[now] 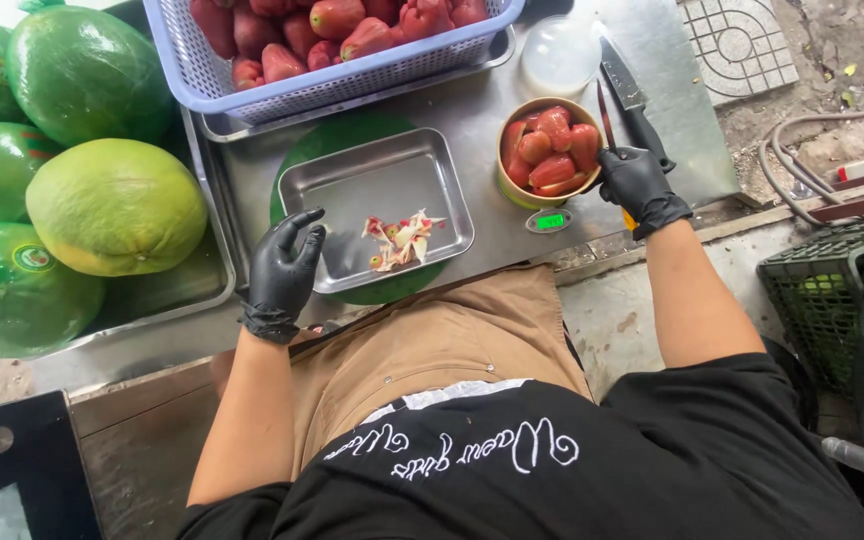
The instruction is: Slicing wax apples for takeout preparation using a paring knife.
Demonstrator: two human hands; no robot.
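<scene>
Lighting: even, soft daylight; bright throughout, no hard source visible. Shadows: faint and short, a soft one under the steel tray (pixel 377 205) and beneath the blue basket (pixel 342 70) at the far edge of the bench (pixel 492 235). Glare: mild sheen on the bench's steel, the tray floor and the green fruit (pixel 117 205) at its left edge; black gloves show small highlights. Focus: sharp across the centre. Distortion: wide-angle stretching towards corners. Blur: none notable.
</scene>
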